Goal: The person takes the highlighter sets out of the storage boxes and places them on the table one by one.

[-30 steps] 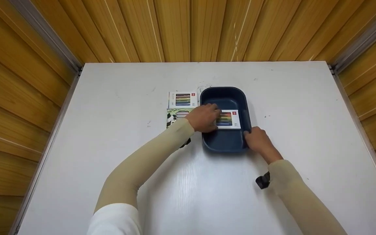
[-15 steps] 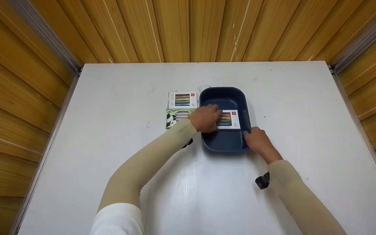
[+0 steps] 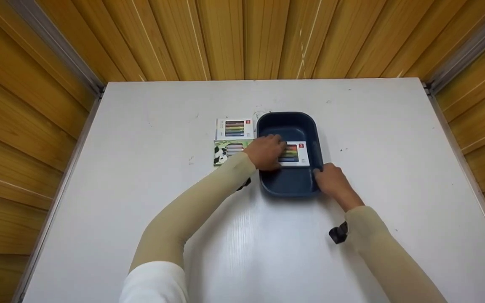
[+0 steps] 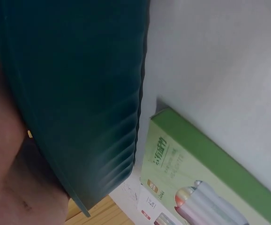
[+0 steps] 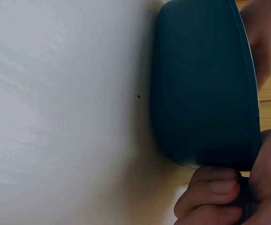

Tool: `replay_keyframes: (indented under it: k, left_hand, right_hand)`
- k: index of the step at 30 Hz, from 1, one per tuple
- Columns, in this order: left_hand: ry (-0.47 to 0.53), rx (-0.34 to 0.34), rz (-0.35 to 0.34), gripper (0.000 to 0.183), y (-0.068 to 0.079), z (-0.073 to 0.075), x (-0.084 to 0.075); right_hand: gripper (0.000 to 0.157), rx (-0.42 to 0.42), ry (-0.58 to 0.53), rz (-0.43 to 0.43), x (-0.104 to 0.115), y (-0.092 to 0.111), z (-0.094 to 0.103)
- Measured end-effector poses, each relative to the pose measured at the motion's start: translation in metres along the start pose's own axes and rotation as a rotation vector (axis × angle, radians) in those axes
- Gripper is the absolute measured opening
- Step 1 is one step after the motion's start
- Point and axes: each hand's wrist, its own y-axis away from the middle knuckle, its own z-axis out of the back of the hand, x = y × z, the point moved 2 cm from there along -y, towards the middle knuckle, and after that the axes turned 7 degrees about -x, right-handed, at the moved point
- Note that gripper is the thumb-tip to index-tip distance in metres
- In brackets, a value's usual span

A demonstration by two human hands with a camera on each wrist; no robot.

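A dark blue rectangular tub (image 3: 289, 185) with rounded corners stands on the white table. Inside it, across the middle, lies a white box of coloured sticks (image 3: 303, 155) with a window in its front. My left hand (image 3: 265, 152) reaches over the tub's left wall and grips this box, fingers at its far edge and thumb at its near edge; the hand covers the box's left part. My right hand (image 3: 333, 181) holds the tub's right rim near the front corner, thumb inside. The right wrist view shows curled fingers (image 5: 210, 197) against the outer wall.
Left of the tub lie a second white box of coloured sticks (image 3: 235, 128) and, just nearer, a green box with a panda picture (image 3: 222, 155), partly behind my left forearm. Wood-panelled walls (image 3: 263, 38) border the table (image 3: 99, 210) at the back and sides.
My left forearm and elbow have shifted slightly to the right. Both hands, the tub and the boxes keep almost the same places.
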Motion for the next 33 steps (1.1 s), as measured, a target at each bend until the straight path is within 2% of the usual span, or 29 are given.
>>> replay_keyframes:
  k: [15,33]
  left_hand:
    - [-0.047,-0.016,-0.019,0.060,-0.0032,-0.0008,-0.0043]
    - [-0.030,-0.008,-0.029,0.057,-0.0069,0.0001,-0.0052]
  right_hand:
    - [0.041,-0.003,-0.009,-0.024,0.0007,0.0014,0.0000]
    - [0.039,0.014,0.000,-0.024,0.0004,0.0001,-0.0002]
